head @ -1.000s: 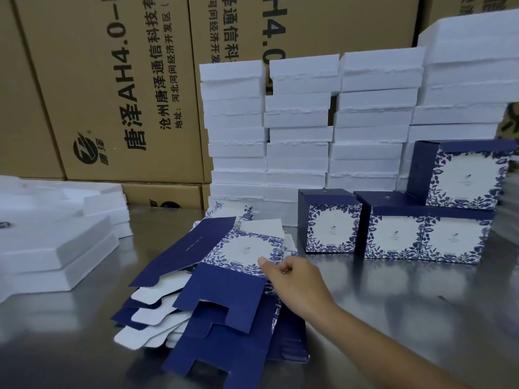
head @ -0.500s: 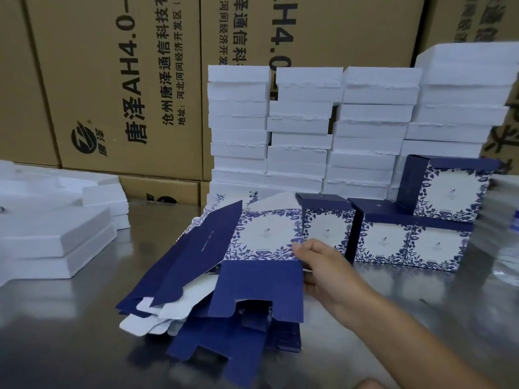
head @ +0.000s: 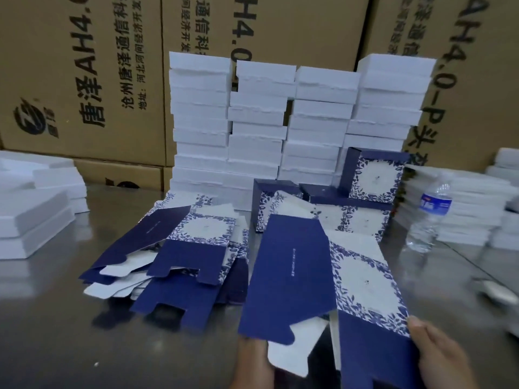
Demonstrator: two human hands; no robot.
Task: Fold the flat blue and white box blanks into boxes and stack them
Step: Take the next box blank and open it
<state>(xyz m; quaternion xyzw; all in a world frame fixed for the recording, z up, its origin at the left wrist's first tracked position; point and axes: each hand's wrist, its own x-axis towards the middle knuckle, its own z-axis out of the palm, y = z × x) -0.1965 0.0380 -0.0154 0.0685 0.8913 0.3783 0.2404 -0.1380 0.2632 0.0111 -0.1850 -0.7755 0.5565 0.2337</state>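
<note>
I hold one flat blue and white box blank (head: 323, 279) up over the near edge of the metal table (head: 56, 318). My right hand (head: 438, 357) pinches its right edge by the floral panel. My left hand (head: 254, 363) grips its lower left flap from below. A messy pile of flat blanks (head: 174, 254) lies on the table to the left. Three folded boxes (head: 373, 178) stand behind the held blank, two on the table and one stacked on top, partly hidden by it.
Tall stacks of white foam trays (head: 258, 127) line the back, in front of brown cartons (head: 84, 80). More white trays (head: 33, 214) lie at the left and at the right (head: 463, 214). A clear water bottle (head: 429, 214) stands at the right.
My right hand has lifted one blank off the pile and brought it right and toward me. My left hand has come into view and taken its lower flap. The view shifted right.
</note>
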